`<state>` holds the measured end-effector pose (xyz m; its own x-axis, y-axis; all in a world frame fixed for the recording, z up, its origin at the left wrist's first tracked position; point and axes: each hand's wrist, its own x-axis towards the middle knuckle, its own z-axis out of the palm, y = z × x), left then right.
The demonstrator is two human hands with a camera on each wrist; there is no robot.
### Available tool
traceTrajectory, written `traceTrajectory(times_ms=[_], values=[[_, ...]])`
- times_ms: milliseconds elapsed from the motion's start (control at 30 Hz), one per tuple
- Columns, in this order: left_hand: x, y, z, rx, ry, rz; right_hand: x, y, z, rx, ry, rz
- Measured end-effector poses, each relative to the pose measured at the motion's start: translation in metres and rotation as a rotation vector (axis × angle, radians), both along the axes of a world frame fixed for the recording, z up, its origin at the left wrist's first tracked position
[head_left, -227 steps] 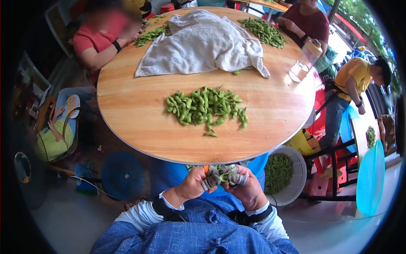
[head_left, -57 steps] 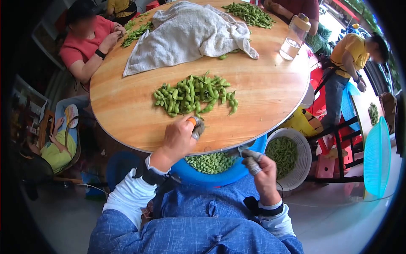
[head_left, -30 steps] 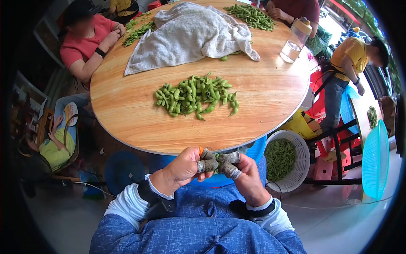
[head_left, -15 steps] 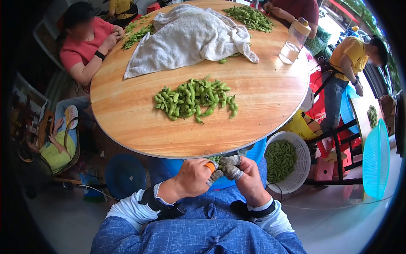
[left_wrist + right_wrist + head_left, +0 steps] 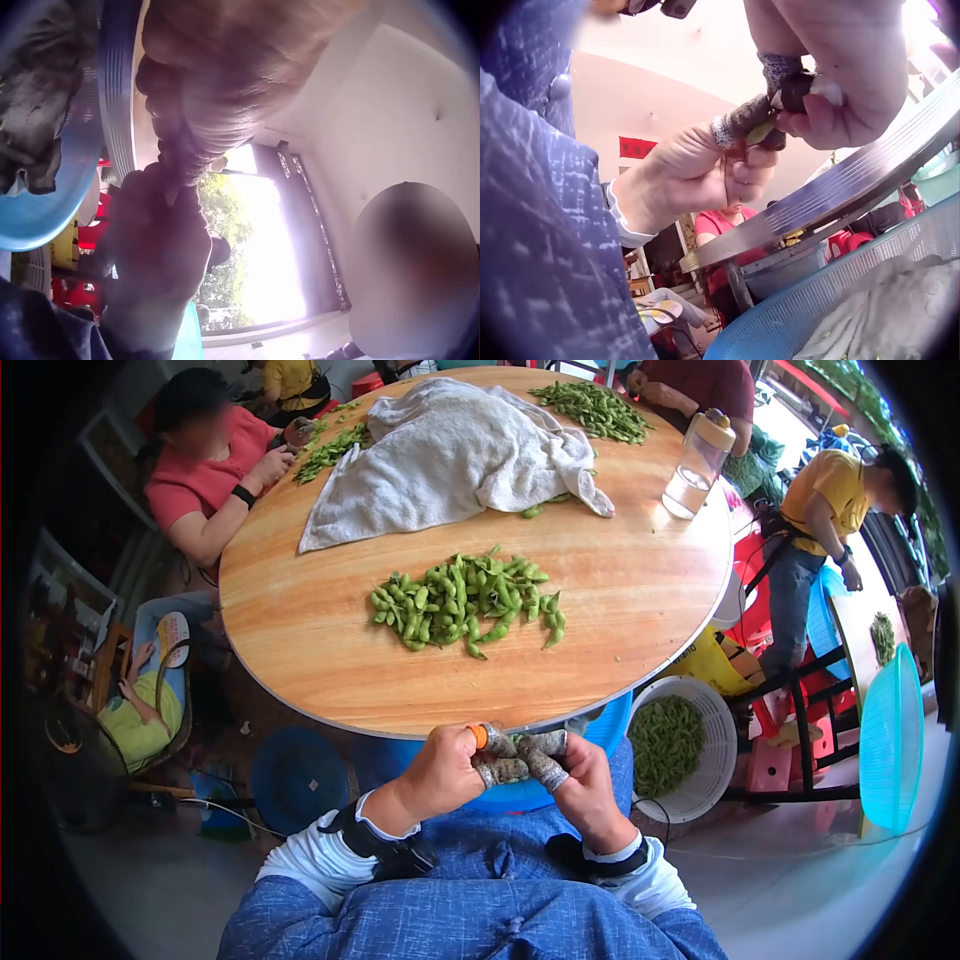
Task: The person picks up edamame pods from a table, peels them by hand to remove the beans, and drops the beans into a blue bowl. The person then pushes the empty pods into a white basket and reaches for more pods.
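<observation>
Both hands meet just below the near table edge in the head view, wearing grey finger covers. The left hand (image 5: 445, 768), with an orange band on a finger, pinches a green soybean pod (image 5: 760, 133) that shows between the fingertips in the right wrist view. The right hand (image 5: 585, 780) pinches at the same pod from the other side, its fingertips against the left ones. Fingers hide most of the pod. A loose pile of soybean pods (image 5: 460, 600) lies on the round wooden table (image 5: 480, 685) ahead. Under the hands sits a blue basin (image 5: 607, 725), partly hidden.
A white towel (image 5: 450, 460) covers a mound mid-table. A water bottle (image 5: 697, 465) stands at the table's right. On the floor at right is a white basket (image 5: 715, 760) holding pods. Other people sit around the table, with further pod piles (image 5: 595, 410) before them.
About two seconds ago the left hand was at the pod pile, the right apart over the basin. Since then the left has drawn back, and both hands have come together around a pod.
</observation>
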<state>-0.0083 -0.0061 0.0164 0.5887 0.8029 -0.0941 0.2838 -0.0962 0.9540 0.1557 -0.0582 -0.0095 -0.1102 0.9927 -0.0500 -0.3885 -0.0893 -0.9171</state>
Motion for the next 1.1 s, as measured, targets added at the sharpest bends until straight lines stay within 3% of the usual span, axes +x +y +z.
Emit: traceTrajectory(times_ms=[33,267,333,733,833,933,1033,1100], values=[[-0.001,0.001,-0.003,-0.146,-0.080,-0.021,0.000,-0.001,-0.001,0.011,-0.022,0.012],[-0.004,0.003,0.000,0.299,0.058,-0.136,0.006,0.003,0.010,-0.141,0.088,0.106],[-0.004,0.000,0.003,0.391,0.144,-0.142,0.004,0.002,0.008,-0.114,0.020,0.093],[-0.001,-0.001,-0.013,0.757,0.035,-0.096,0.001,0.000,-0.003,-0.052,-0.120,0.099],[-0.005,-0.004,-0.021,0.515,0.004,-0.093,0.001,-0.001,-0.006,-0.056,-0.121,0.101],[0.000,-0.008,-0.018,-0.210,-0.237,-0.037,0.007,0.000,-0.002,-0.107,0.002,0.141],[0.002,-0.003,-0.015,-0.472,-0.372,-0.080,0.016,0.001,-0.008,-0.159,0.127,0.166],[0.000,-0.002,-0.027,-0.488,-0.313,-0.150,0.021,0.001,-0.014,-0.203,0.200,0.186]])
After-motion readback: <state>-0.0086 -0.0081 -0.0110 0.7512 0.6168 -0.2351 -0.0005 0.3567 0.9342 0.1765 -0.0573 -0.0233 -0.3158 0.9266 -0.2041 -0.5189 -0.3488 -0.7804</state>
